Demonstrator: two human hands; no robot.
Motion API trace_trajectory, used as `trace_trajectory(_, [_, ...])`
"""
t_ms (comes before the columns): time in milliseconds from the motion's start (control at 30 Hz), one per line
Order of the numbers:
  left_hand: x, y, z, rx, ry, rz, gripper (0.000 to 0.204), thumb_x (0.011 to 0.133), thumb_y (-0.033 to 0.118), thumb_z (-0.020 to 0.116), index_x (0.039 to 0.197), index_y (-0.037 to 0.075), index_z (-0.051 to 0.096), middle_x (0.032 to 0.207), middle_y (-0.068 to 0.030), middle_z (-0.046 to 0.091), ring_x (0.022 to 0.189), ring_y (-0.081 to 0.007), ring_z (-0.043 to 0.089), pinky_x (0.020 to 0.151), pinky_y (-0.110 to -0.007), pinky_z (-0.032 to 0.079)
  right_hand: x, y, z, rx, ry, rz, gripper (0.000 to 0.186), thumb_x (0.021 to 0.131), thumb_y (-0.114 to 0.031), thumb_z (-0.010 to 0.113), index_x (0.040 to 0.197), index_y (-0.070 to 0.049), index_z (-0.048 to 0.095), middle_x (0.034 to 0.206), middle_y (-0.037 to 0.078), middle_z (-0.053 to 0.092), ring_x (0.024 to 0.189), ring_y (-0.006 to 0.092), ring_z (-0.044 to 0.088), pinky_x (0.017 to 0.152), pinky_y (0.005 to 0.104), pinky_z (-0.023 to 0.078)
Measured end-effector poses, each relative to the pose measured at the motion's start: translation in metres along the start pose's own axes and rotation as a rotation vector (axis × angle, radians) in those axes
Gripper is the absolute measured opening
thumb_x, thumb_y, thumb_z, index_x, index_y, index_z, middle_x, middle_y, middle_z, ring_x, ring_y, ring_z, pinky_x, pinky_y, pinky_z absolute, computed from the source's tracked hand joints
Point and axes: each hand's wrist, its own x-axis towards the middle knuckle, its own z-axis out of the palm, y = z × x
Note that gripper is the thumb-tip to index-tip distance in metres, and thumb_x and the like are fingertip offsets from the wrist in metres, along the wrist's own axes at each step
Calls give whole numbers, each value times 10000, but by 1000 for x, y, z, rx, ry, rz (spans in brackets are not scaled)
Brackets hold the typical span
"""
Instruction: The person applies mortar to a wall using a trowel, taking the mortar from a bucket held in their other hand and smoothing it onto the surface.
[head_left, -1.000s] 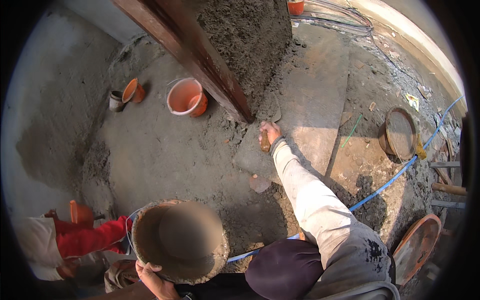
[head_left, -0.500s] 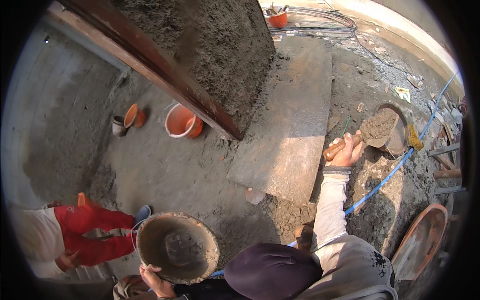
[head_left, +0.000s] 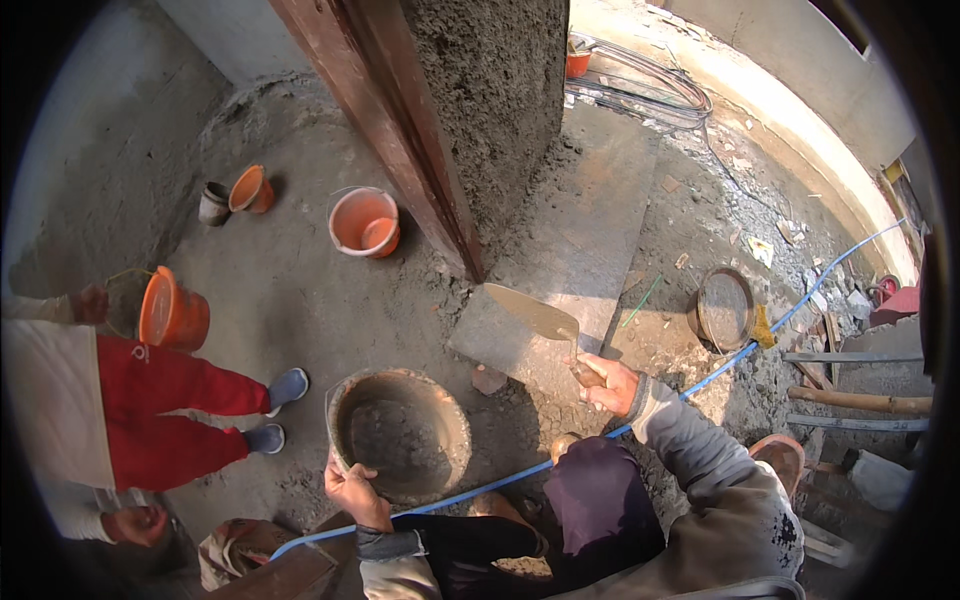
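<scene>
My right hand point(head_left: 614, 386) is closed round the wooden handle of a trowel point(head_left: 533, 311). The blade points left over the flat board point(head_left: 625, 225), and no heap shows on it. With my left hand point(head_left: 358, 494) I grip the near left rim of a round mortar bucket point(head_left: 455, 425). Some grey mortar point(head_left: 392, 430) lies in its bottom. Farther right, a second bucket point(head_left: 726, 310) tilts on the rubble. Before me stands a pillar with a rough mortar face point(head_left: 490, 90), edged by a long brown wooden board point(head_left: 400, 130).
At the left a co-worker in red trousers point(head_left: 165, 405) holds an orange bucket point(head_left: 172, 312). Another orange bucket point(head_left: 362, 222), a smaller one point(head_left: 252, 190) and a grey pot point(head_left: 214, 204) stand beyond. A blue hose point(head_left: 718, 372) crosses the ground; coiled cables point(head_left: 680, 95) lie at the back.
My right hand has swung left and nearer with the trowel, away from the far right bucket; the mortar heap no longer shows on it. My view has shifted. The co-worker's orange bucket shows more fully.
</scene>
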Motion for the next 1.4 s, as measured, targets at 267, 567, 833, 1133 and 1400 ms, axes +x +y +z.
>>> trace_trajectory(267, [-81, 186, 54, -47, -124, -94, 178, 596, -130, 476, 626, 30, 406, 742, -25, 557, 562, -50, 440, 460, -187, 363, -49, -251, 7, -689, -312, -10, 436, 803, -168, 501, 1164, 64, 425, 861, 252, 605, 846, 391, 598, 760, 452, 475])
trace_trajectory(567, [-130, 424, 7, -163, -119, 99, 169, 577, -128, 488, 641, 14, 424, 1007, -115, 620, 562, -54, 455, 455, -184, 386, -141, -501, 30, -1022, -443, 23, 561, 845, -157, 479, 1310, 81, 274, 1168, 297, 478, 1006, 424, 551, 837, 495, 442])
trace_trajectory(833, [-146, 495, -41, 32, -195, 543, 124, 578, -114, 482, 668, -33, 454, 1104, -155, 612, 894, -144, 579, 741, -255, 452, -207, -568, 65, -978, -185, -186, 427, 875, -317, 430, 1147, 10, 462, 1096, 266, 549, 970, 404, 570, 858, 469, 431])
trace_trajectory(1133, [-196, 559, -62, -328, -646, 264, 198, 535, -117, 495, 612, 9, 364, 1136, -216, 582, 1006, -189, 555, 823, -272, 437, -312, -524, 38, 708, -451, 397, 189, 807, -72, 544, 980, 2, 531, 634, 54, 537, 406, 127, 505, 328, 243, 405])
trace_trajectory(1400, [-250, 572, -19, -424, -684, 241, 194, 536, -111, 509, 617, 2, 374, 1180, -211, 564, 901, -141, 568, 680, -247, 457, -407, -548, 52, -4, 24, -88, 453, 786, -117, 564, 1203, 22, 455, 704, 95, 559, 544, 217, 581, 502, 320, 496])
